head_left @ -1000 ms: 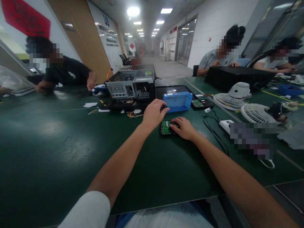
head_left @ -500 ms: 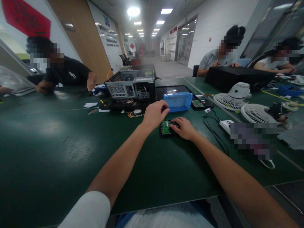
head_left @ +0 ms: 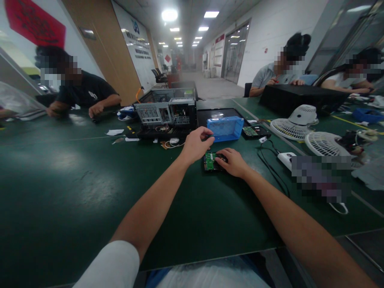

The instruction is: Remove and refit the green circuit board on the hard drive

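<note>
A hard drive (head_left: 211,161) lies on the green table in front of me, its green circuit board facing up. My right hand (head_left: 231,162) grips it from the right side, with the thumb across the top and the fingers over the far edge. Just above the drive's far left corner is my left hand (head_left: 196,145), its fingers curled together in a pinch. Whatever is between those fingertips is too small and dark to make out. Behind both hands stands a blue plastic bin (head_left: 226,129), close to the left fingertips.
An opened computer case (head_left: 166,112) stands at the back left. Another drive (head_left: 255,131) lies right of the bin. Two white fan parts (head_left: 289,128) and a power strip (head_left: 286,159) with a black cable are on the right. Co-workers sit across the table, one behind a black case (head_left: 300,98).
My left index finger has lifted slightly, while the hand stays over the drive. My right hand and the drive keep their place. The co-worker at left has lowered a hand to the table.
</note>
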`<state>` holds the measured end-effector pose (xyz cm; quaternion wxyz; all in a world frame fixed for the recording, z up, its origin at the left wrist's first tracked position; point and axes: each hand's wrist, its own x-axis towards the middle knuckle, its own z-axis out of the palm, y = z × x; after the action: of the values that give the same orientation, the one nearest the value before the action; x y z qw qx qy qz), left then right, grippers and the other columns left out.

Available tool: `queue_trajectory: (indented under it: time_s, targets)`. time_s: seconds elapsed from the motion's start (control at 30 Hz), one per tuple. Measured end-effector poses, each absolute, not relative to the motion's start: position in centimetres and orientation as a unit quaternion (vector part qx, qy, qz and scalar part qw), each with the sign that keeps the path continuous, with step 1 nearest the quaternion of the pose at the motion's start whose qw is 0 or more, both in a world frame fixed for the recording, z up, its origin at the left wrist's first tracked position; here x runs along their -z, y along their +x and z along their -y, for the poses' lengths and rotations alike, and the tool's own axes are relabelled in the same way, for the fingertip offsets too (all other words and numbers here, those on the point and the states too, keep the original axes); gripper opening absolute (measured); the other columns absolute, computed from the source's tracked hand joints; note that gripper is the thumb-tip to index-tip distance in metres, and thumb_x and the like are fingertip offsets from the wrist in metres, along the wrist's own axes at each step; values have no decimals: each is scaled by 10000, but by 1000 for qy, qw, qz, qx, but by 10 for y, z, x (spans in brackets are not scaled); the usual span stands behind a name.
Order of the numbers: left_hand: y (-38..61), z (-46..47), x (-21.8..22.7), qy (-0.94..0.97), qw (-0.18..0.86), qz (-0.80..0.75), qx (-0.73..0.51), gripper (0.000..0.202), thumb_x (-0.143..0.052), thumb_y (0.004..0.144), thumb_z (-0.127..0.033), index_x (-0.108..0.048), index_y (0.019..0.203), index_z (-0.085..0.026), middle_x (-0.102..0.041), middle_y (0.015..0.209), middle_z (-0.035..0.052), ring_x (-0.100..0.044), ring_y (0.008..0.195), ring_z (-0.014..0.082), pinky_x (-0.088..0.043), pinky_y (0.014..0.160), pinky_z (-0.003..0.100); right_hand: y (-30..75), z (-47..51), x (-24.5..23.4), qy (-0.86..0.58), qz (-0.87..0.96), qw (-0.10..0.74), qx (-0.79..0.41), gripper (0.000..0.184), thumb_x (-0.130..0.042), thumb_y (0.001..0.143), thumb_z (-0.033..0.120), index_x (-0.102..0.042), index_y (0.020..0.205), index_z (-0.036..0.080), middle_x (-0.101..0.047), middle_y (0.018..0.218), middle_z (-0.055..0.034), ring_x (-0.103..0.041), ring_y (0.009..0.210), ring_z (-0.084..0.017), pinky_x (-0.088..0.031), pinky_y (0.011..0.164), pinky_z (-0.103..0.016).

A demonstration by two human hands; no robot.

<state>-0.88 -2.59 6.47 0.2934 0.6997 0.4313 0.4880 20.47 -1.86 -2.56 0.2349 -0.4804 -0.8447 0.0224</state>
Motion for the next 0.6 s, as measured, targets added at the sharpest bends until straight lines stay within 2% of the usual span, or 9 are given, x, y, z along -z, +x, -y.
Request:
queue_trajectory:
  time_s: [0.07,0.13,0.27,0.4,0.6]
  targets:
    - [-6,26,-63,649,398,-411,-502,152,-689,872,-209,-638,1014,-188,-703,1021,61,-684,902,177,-629,699,310,205,19,26,-482,844,233,-22,386,-495,992,513,-679,1219,261,-669,1190,-106,-593,1104,-280,-437,963,-431]
    - [-4,27,-64,600,486,-384,-507,134,-673,890,-185,-619,1013,-183,-697,1082,69,-681,958,165,-638,777,330,204,19,26,-482,845,230,-22,388,-495,992,512,-678,1220,259,-668,1193,-108,-593,1104,-280,-436,964,-430]
    - [-5,28,-67,528,602,-354,-483,87,-592,947,-147,-598,1021,-193,-699,1101,74,-680,1016,157,-615,899,398,204,19,24,-481,847,227,-21,392,-496,991,514,-676,1222,253,-668,1185,-108,-596,1098,-277,-438,963,-423]
    - [-6,26,-65,493,633,-326,-499,50,-620,945,-153,-615,984,-184,-701,1003,62,-685,970,148,-584,953,425,204,20,23,-480,848,224,-22,393,-506,987,514,-677,1225,251,-667,1192,-110,-597,1096,-275,-439,962,-415]
    - [-5,23,-57,515,622,-306,-505,233,-774,825,-131,-647,1021,-139,-678,965,58,-683,924,149,-572,964,423,204,19,24,-480,847,228,-19,391,-507,988,510,-679,1216,242,-667,1196,-111,-594,1102,-272,-435,969,-408]
